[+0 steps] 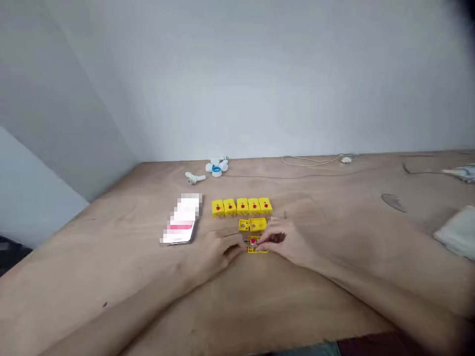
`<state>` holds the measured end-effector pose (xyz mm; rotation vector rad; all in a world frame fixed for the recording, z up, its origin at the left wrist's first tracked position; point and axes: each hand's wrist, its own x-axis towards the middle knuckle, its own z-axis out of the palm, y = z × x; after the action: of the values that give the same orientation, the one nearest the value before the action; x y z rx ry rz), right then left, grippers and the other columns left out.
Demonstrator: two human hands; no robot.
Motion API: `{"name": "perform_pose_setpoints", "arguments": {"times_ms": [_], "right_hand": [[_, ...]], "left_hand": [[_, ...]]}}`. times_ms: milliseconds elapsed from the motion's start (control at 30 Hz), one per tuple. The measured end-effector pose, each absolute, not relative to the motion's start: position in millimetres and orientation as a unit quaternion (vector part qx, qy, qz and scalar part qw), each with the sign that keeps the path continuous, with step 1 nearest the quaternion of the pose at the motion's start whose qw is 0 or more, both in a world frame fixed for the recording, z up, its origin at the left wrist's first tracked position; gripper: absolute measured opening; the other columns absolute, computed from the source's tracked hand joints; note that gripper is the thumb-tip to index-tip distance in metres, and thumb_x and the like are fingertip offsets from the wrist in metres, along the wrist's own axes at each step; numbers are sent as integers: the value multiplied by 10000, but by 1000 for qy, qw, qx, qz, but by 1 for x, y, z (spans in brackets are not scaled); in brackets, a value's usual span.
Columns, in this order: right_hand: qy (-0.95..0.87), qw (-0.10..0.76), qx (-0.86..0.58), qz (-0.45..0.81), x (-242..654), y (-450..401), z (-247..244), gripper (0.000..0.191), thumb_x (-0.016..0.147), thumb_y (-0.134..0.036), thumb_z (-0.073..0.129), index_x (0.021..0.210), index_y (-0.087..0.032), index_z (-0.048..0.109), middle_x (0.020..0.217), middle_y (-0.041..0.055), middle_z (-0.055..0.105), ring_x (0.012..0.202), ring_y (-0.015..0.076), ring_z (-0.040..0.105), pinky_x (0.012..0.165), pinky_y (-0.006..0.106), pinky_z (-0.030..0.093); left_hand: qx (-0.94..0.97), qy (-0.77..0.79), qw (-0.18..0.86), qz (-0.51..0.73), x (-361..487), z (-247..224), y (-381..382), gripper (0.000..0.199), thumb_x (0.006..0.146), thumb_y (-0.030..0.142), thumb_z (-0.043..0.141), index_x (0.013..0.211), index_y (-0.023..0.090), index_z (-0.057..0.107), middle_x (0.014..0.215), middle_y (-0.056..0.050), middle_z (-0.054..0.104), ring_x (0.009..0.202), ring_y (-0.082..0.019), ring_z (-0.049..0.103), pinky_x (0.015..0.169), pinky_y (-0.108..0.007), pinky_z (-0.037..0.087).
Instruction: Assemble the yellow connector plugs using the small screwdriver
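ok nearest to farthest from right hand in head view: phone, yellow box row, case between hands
1. Case, at the right hand's fingertips.
2. Box row, beyond the case, slightly left.
3. Phone, well to the left.

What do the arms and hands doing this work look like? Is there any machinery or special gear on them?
No machinery: these are a person's bare hands. Neither the left hand nor the right hand wears a glove. No sleeve, watch or cable shows on the left forearm or right forearm.
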<state>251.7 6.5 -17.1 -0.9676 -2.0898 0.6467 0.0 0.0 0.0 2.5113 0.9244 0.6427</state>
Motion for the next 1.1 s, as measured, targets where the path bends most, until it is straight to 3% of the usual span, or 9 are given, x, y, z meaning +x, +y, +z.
{"name": "perform_pose_setpoints", "arguments": {"times_ms": [133, 233, 633, 900, 1100], "right_hand": [[-829, 363, -335, 264, 254, 4, -14, 139, 871, -382, 748, 888, -256, 803, 890, 39, 779, 831, 213, 709, 736, 329, 576], [-847, 368, -294, 246, 256, 1, -8, 101, 889, -297, 726, 952, -263, 798, 989, 43, 780, 904, 211, 714, 822, 342, 579], [-880, 351, -272, 169, 256, -6, 1, 139, 872, -155, 670, 933, -212, 781, 874, 61, 746, 769, 193, 671, 699, 332, 558], [-888, 362, -238, 157, 257, -6, 1, 243, 841, -90, 648, 1033, -202, 745, 913, 76, 730, 838, 211, 656, 737, 351, 556], [-888, 353, -250, 156, 255, -8, 3, 243, 798, -46, 630, 941, -211, 736, 909, 74, 710, 874, 228, 641, 772, 377, 557]], "left_hand": [[899, 321, 194, 227, -1, -3, 0, 200, 1016, 220, 496, 930, 216, 677, 962, -22, 730, 877, -187, 671, 819, -296, 530], [903, 308, 186, 233, 0, -2, 0, 206, 1019, 228, 493, 926, 216, 676, 964, -24, 732, 886, -191, 675, 827, -307, 537], [906, 287, 174, 257, 0, -2, -2, 177, 1012, 212, 529, 1000, 226, 706, 1031, -17, 750, 937, -192, 697, 837, -316, 561], [905, 292, 154, 268, 1, 1, -4, 175, 1008, 216, 535, 992, 218, 709, 1003, -21, 759, 907, -192, 706, 800, -305, 565], [908, 277, 145, 278, 2, 2, -4, 166, 1009, 199, 541, 998, 211, 706, 1010, -24, 760, 907, -189, 710, 814, -303, 565]]}}
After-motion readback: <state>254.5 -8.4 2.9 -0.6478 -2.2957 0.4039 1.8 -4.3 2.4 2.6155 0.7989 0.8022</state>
